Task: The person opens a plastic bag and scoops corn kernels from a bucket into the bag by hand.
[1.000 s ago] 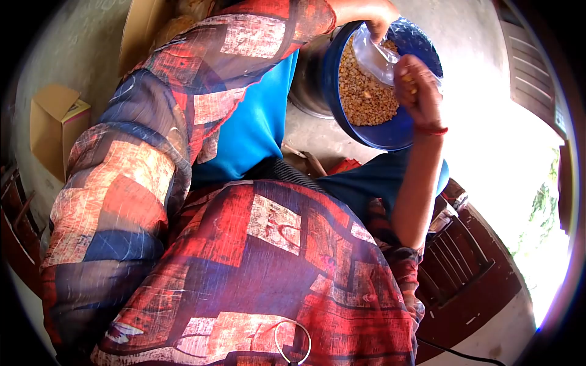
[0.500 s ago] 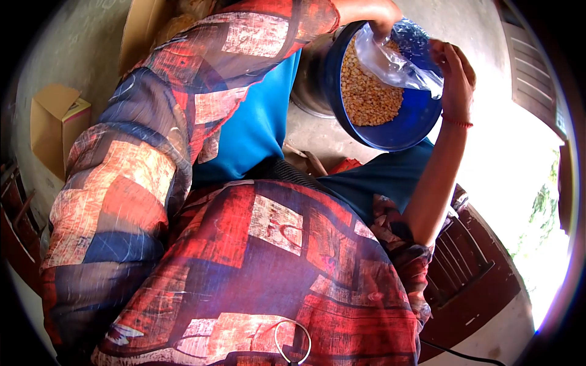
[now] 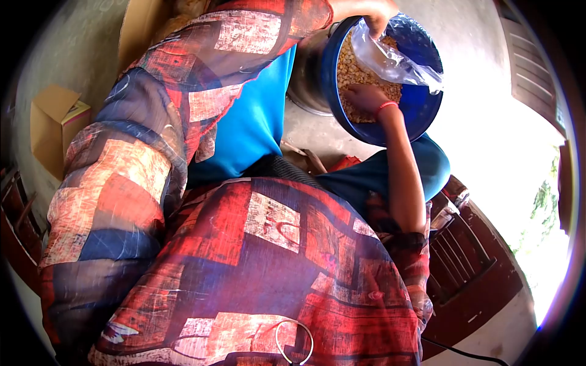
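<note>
A blue basin (image 3: 424, 116) holds a heap of small golden-brown pieces (image 3: 357, 70). Over its upper part lies a clear plastic bag (image 3: 397, 64). My left hand (image 3: 378, 21) grips the bag's edge at the top of the basin. Down in the pieces is my right hand (image 3: 367, 99), with a red band at its wrist; its fingertips are partly buried, so what they hold is hidden. The basin is tilted towards me, beside a shiny metal container (image 3: 309, 76).
An open cardboard box (image 3: 52, 131) stands at the far left, and a larger carton (image 3: 141, 36) at the upper left. My blue-clad knee (image 3: 430, 165) is just below the basin. Dark red slatted furniture (image 3: 464, 262) is at the lower right.
My right hand first moved from beside the bag to the basin's right rim, then came down left into the pieces. My left hand has stayed at the bag, shifting slightly.
</note>
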Motion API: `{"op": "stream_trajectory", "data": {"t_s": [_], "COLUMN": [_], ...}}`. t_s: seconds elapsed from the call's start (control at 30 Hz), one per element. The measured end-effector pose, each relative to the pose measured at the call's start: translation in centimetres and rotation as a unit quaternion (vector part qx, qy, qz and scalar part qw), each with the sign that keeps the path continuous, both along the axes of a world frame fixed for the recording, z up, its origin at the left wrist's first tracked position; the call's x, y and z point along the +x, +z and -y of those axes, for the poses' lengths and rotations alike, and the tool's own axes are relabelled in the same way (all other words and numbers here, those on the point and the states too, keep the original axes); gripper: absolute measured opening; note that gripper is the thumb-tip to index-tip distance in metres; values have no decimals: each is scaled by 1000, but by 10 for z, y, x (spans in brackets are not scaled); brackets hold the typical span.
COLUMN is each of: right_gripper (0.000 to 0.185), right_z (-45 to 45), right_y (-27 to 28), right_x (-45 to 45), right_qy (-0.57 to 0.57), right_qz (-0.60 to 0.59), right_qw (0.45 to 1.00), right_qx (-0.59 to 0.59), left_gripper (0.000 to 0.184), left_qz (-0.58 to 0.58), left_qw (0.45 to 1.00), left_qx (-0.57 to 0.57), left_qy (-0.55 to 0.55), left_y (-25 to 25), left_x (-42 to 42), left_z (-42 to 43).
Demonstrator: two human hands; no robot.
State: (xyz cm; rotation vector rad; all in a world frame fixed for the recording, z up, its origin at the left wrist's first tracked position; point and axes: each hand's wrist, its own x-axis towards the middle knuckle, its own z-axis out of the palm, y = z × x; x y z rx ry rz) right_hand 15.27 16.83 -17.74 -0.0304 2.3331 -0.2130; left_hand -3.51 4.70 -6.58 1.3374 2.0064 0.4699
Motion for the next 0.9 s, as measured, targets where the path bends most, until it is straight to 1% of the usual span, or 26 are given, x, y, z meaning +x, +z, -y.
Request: {"op": "stream_trajectory", "data": {"t_s": [0.07, 0.17, 0.2, 0.23, 0.3, 0.33, 0.37, 0.43, 0.47, 0.5, 0.57, 0.6, 0.63, 0.7, 0.73, 0.77, 0.8, 0.83, 0.9], "right_gripper": [33, 33, 32, 32, 27, 22, 22, 20, 20, 20, 22, 23, 23, 23, 23, 23, 23, 23, 24], "right_z": [24, 43, 40, 37, 31, 27, 23, 20, 19, 18, 19, 22, 19, 14, 6, 5, 5, 4, -1], "right_y": [-1, 15, 19, 25, 41, 48, 53, 62, 67, 68, 76, 80, 83, 86, 79, 86, 95, 106, 129], "right_x": [-3, -9, -10, -9, -8, -9, -8, -7, -6, -4, -2, 1, 0, 0, 0, -2, -4, -6, -18], "right_qy": [-39, -51, -107, -107, -165, -203, -204, -314, -336, -338, -387, -412, -413, -489, -472, -472, -483, -492, -469], "right_qz": [52, 68, 82, 82, 70, 102, 99, 120, 105, 100, 115, 90, 82, 113, 108, 100, 65, 31, -49], "right_qw": [990, 986, 972, 972, 951, 940, 940, 883, 869, 868, 795, 774, 775, 665, 652, 653, 627, 601, 597], "right_qx": [-125, -145, -193, -193, -253, -256, -255, -327, -349, -349, -453, -472, -472, -553, -583, -584, -607, -629, -649], "left_gripper": [35, 36, 36, 37, 37, 38, 38, 39, 39, 39, 40, 41, 41, 42, 42, 42, 61, 62, 83], "left_qz": [0, 0, 1, 1, -1, -3, -5, -10, -9, -10, -14, -15, -17, -22, -27, -35, -34, -64, -79], "left_qw": [1000, 1000, 1000, 1000, 999, 999, 999, 998, 998, 997, 995, 994, 992, 988, 987, 988, 991, 993, 991], "left_qx": [6, 15, 17, 22, 34, 39, 46, 58, 63, 73, 97, 112, 125, 150, 155, 150, 127, 90, 96], "left_qy": [0, 3, 3, 4, 4, 3, 2, 3, 4, 5, 5, 6, 8, 13, 19, 24, 29, 41, 43], "left_y": [-2, -4, -6, -7, -10, -11, -12, -15, -18, -20, -25, -28, -32, -36, -37, -33, -28, -21, -23], "left_x": [-1, -2, -2, -1, -1, -1, -2, -2, -4, -5, -5, -5, -6, -5, -4, -1, 1, 4, 6], "left_z": [-1, -2, -2, -2, -3, -4, -5, -5, -7, -6, -9, -10, -11, -11, -10, -8, -5, -1, 2]}}
